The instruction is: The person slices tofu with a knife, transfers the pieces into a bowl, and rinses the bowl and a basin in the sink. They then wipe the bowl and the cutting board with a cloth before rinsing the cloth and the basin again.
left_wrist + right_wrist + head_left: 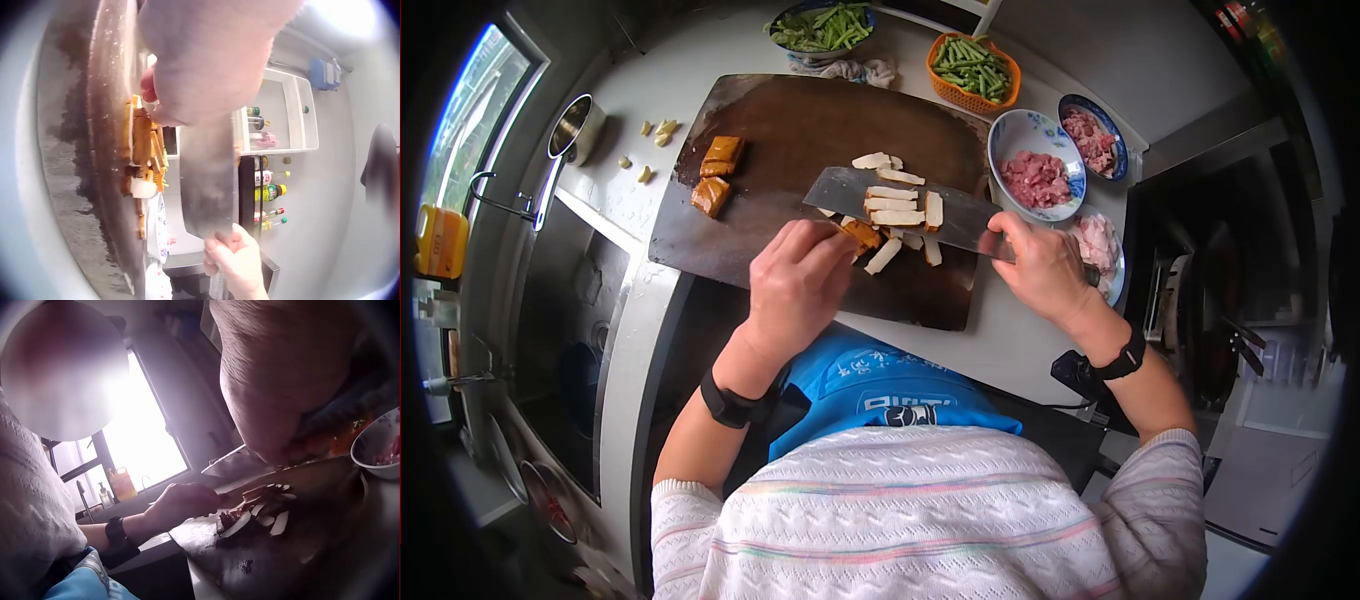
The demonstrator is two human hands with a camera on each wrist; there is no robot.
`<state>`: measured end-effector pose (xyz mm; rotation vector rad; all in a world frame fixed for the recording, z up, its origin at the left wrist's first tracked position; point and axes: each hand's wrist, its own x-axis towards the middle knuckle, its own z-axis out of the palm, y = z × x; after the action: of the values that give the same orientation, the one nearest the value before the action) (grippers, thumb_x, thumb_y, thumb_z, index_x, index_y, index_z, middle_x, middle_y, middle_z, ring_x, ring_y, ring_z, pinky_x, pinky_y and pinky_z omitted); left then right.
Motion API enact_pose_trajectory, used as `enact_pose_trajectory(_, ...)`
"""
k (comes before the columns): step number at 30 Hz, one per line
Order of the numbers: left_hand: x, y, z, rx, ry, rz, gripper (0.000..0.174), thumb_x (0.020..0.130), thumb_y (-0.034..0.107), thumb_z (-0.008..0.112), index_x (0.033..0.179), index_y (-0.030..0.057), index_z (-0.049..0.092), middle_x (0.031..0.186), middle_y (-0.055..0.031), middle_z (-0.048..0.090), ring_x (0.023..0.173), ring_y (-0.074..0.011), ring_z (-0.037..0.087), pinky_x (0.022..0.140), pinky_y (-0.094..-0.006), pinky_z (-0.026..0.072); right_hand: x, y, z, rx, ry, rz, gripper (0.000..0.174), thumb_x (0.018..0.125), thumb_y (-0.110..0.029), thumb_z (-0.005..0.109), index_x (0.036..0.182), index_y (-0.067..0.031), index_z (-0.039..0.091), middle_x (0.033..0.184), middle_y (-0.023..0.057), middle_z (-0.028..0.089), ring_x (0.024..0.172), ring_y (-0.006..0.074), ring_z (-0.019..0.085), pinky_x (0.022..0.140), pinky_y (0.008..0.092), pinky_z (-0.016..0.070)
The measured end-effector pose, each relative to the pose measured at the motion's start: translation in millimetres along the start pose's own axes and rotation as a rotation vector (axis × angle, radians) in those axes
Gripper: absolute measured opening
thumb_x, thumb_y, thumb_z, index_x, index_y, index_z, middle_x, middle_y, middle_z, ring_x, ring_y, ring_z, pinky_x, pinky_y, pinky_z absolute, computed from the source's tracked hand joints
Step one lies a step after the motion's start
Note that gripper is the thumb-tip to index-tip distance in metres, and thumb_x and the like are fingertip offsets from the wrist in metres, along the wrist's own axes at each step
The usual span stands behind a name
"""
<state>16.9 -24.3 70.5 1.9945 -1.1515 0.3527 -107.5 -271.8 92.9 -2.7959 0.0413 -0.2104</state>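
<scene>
My right hand (pixel 1045 270) grips the handle of a wide cleaver (pixel 960 222), its blade low over the dark cutting board (pixel 800 120). White tofu slices (pixel 895 217) with brown edges lie on the blade. More slices (pixel 884 256) lie on the board along the blade's near edge. Close by the blade, my left hand (pixel 795 275) has its fingers curled down at the slices. In the left wrist view its thumb and finger pinch a pale tofu slice (pixel 150 106), largely hidden by the hand. Uncut brown tofu blocks (pixel 722 155) sit at the board's left.
Behind the board stand a bowl of green peppers (pixel 820 28) and an orange basket of green beans (pixel 990 75). Bowls of meat (pixel 1036 180) line the right side. Garlic cloves (pixel 662 132) and a metal cup (pixel 578 128) lie left, near the sink (pixel 570 290).
</scene>
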Motion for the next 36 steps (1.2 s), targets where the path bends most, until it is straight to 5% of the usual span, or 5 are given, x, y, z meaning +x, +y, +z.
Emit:
enact_pose_trajectory(5,32.9,17.0,34.3,-0.043,-0.152,0.139,0.018,0.075,0.015,0.067,0.093,0.0133,0.067,0.101,-0.0047,0.061,0.102,-0.0272,0.052,0.086,-0.0406,0.0407,4.7,-7.0,3.3,-0.065,-0.011,-0.064,0.035,0.067,-0.006,0.070,0.093,-0.0097,0.048,0.075,0.0052,0.063,0.068,0.0283,0.063,0.059,0.0389,0.0481)
enact_pose_trajectory(16,32.5,-33.1,48.6,0.189,-0.263,0.098,0.019,0.082,0.020,0.063,0.100,0.0209,0.068,0.112,0.0000,0.061,0.120,-0.0295,0.044,0.097,-0.0425,0.0335,-16.0,11.8,-12.4,-0.167,0.085,-0.133,0.035,0.063,-0.003,0.070,0.090,-0.0092,0.050,0.072,0.0072,0.061,0.067,0.0282,0.061,0.059,0.0383,0.0466)
enact_pose_trajectory(26,28.6,-79.8,3.4,0.191,-0.077,-0.047,0.026,0.078,0.022,0.068,0.104,0.0179,0.066,0.112,-0.0081,0.059,0.114,-0.0307,0.047,0.093,-0.0429,0.0399,-73.0,-3.4,-30.3,-0.134,0.106,0.123,0.026,0.068,-0.002,0.070,0.089,-0.0076,0.056,0.068,0.0071,0.063,0.062,0.0220,0.064,0.055,0.0329,0.0484)
enact_pose_trajectory(33,-14.6,-141.0,-55.9,0.461,-0.174,-0.582,0.048,0.068,0.026,0.074,0.111,0.0098,0.061,0.101,-0.0105,0.059,0.100,-0.0301,0.052,0.088,-0.0397,0.0421,-43.7,-81.9,24.8,0.628,-0.116,0.451,0.016,0.085,-0.006,0.059,0.098,0.0007,0.053,0.064,0.0080,0.057,0.057,0.0113,0.053,0.053,0.0281,0.0429)
enact_pose_trajectory(36,-19.2,-148.3,-55.1,0.378,-0.114,-0.492,0.048,0.065,0.021,0.073,0.110,0.0073,0.060,0.097,-0.0114,0.058,0.097,-0.0305,0.053,0.086,-0.0390,0.0436,-17.1,-102.1,39.6,0.691,-0.213,0.454,0.016,0.087,-0.009,0.056,0.098,0.0010,0.052,0.065,0.0100,0.058,0.056,0.0144,0.054,0.054,0.0301,0.0435)
